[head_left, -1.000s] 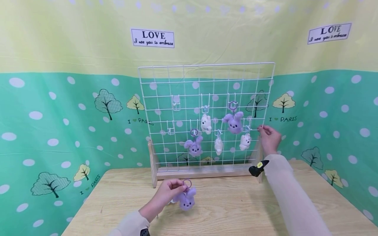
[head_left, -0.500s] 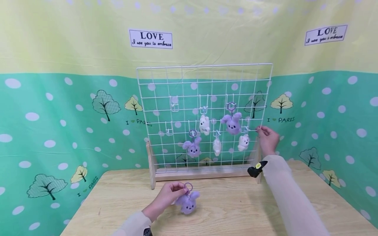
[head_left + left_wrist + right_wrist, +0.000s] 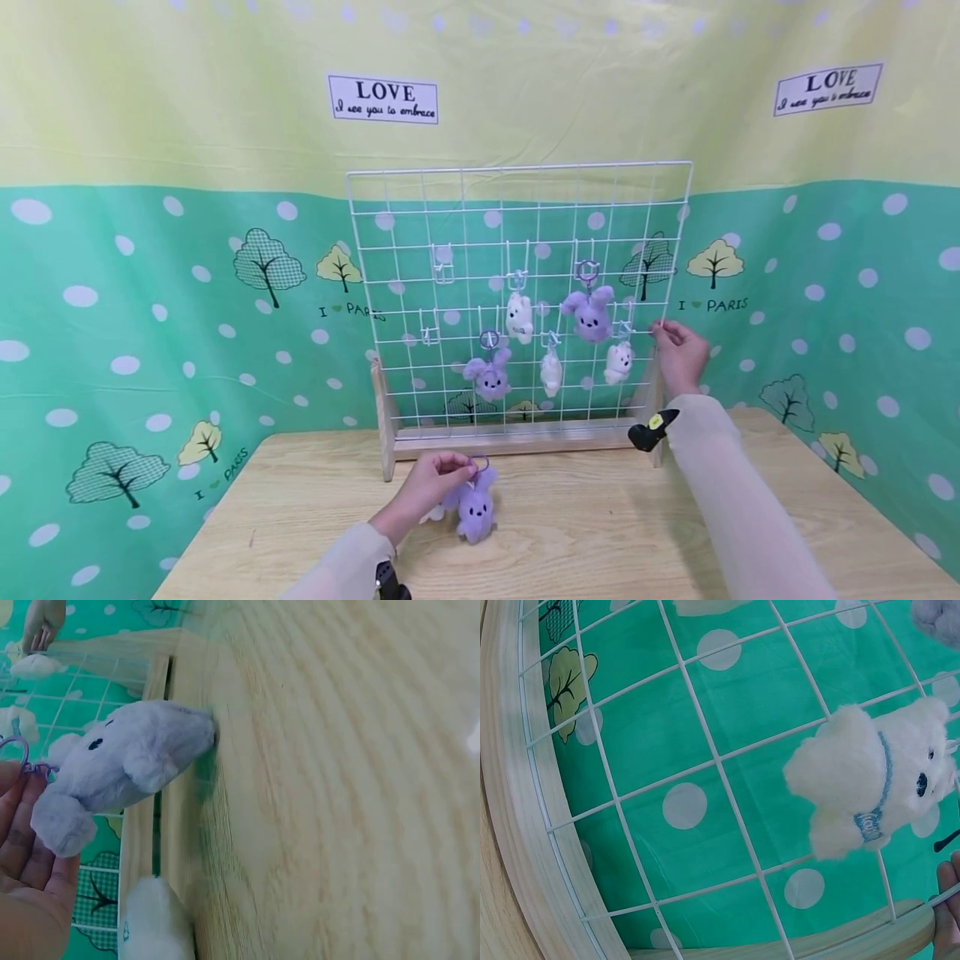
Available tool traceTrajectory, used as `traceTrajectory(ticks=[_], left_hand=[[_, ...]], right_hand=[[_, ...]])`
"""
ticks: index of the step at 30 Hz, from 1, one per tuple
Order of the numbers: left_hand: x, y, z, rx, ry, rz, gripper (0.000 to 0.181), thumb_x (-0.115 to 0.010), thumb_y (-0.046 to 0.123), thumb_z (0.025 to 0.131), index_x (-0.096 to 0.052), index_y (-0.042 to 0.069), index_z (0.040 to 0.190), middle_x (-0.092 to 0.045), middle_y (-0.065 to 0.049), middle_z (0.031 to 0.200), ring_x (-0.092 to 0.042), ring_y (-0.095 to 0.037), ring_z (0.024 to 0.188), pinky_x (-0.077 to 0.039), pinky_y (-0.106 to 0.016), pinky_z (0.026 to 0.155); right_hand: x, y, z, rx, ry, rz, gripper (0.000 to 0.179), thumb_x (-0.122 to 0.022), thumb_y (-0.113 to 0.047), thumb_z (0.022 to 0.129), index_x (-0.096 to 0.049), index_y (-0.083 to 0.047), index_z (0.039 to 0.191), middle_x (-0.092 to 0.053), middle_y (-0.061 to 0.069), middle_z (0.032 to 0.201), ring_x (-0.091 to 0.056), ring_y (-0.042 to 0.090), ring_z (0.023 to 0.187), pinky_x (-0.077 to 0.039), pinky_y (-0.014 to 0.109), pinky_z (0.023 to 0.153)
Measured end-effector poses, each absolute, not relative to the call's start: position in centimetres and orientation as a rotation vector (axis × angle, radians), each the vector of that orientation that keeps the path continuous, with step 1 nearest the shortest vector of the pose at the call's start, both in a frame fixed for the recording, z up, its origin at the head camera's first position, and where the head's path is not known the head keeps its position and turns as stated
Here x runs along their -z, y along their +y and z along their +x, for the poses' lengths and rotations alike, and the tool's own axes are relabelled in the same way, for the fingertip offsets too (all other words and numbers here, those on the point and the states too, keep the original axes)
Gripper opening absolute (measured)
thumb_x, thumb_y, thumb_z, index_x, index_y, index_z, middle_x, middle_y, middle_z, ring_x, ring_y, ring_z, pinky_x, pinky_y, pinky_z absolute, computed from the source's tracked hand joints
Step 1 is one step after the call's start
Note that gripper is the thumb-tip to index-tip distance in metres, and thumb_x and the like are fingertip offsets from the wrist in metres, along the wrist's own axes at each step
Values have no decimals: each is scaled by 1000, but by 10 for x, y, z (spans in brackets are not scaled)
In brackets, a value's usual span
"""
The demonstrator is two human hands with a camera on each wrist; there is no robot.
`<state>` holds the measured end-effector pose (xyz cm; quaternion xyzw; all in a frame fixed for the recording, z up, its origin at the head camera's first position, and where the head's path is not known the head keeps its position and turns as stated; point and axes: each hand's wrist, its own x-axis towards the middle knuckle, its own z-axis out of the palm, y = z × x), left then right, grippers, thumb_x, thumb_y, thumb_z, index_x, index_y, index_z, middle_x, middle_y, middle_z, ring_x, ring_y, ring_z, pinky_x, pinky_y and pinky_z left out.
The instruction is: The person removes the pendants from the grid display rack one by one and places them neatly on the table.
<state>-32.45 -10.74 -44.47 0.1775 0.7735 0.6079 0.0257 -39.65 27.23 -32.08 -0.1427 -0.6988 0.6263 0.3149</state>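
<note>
My left hand (image 3: 429, 490) pinches a purple plush bunny keychain (image 3: 476, 512) near its ring, low over the table in front of the rack. In the left wrist view, the bunny (image 3: 124, 761) hangs from the fingertips, its lower end at or close to the wood. A white plush (image 3: 154, 922) lies on the table beyond the left hand, which mostly hides it in the head view. My right hand (image 3: 681, 357) grips the right edge of the white wire grid rack (image 3: 520, 168). Close to that hand hangs a white plush bear keychain (image 3: 877, 780) with a blue collar.
Two purple bunny keychains (image 3: 590, 315) and several white plush keychains (image 3: 519, 318) hang on the grid. Bare hooks (image 3: 444, 272) are at its left. A wooden base (image 3: 517, 442) supports the grid on the wooden table (image 3: 585, 533). Patterned curtain (image 3: 150, 267) surrounds the back and sides.
The left hand has shifted slightly and the held bunny has turned, now showing its body below the face. The right hand has stayed on the grid's edge.
</note>
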Motion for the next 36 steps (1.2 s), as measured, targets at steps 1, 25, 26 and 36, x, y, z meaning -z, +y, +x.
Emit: traceTrajectory(ticks=[1, 25, 26, 36], left_hand=[[445, -107, -326, -1869, 2402, 548, 19, -66, 13, 88, -66, -4, 96, -70, -10, 91, -60, -10, 80, -49, -21, 73], [462, -105, -356, -1850, 2487, 591, 17, -64, 12, 89, -68, -4, 95, -70, -12, 88, -60, -9, 76, -50, -20, 68], [462, -105, -357, -1844, 2493, 582, 17, -65, 13, 89, -69, -3, 94, -70, -11, 88, -60, -10, 76, -50, -20, 68], [465, -105, -364, -1834, 2527, 574, 17, -67, 12, 87, -69, -4, 93, -70, -12, 90, -61, -8, 77, -51, -20, 68]], right_hand=[[321, 272, -396, -1652, -1841, -377, 33, -61, -28, 92, -63, -11, 119, -64, 6, 121, -60, 12, 107, -47, 26, 94], [325, 275, -398, -1627, -1860, -388, 34, -61, -32, 91, -63, -13, 119, -63, 6, 122, -59, 14, 108, -47, 26, 94], [325, 275, -398, -1624, -1861, -388, 34, -61, -32, 91, -63, -13, 119, -63, 6, 122, -59, 14, 108, -47, 27, 94], [324, 274, -399, -1612, -1867, -374, 35, -62, -33, 91, -63, -13, 119, -63, 6, 122, -59, 15, 110, -46, 28, 95]])
